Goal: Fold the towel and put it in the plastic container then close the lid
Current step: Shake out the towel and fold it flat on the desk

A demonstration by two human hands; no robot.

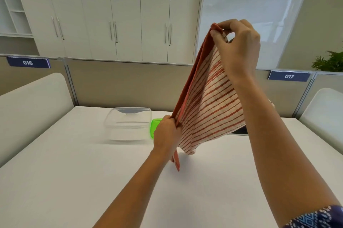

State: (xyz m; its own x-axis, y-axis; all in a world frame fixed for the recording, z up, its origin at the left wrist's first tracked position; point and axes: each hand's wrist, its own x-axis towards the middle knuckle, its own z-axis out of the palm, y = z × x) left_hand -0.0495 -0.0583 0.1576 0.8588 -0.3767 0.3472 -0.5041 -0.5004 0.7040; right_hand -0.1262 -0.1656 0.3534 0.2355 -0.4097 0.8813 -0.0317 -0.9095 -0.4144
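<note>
A red-and-white striped towel hangs in the air above the white table, doubled over on itself. My right hand pinches its top corners high up. My left hand grips the towel's lower left edge just above the table. A clear plastic container stands open on the table to the left of my left hand. A green lid lies beside the container, mostly hidden behind my left hand and the towel.
Grey desk partitions with signs 016 and 017 run behind the table. White chair backs stand at the left and right. A dark slot sits in the table behind the towel. Cabinets line the far wall.
</note>
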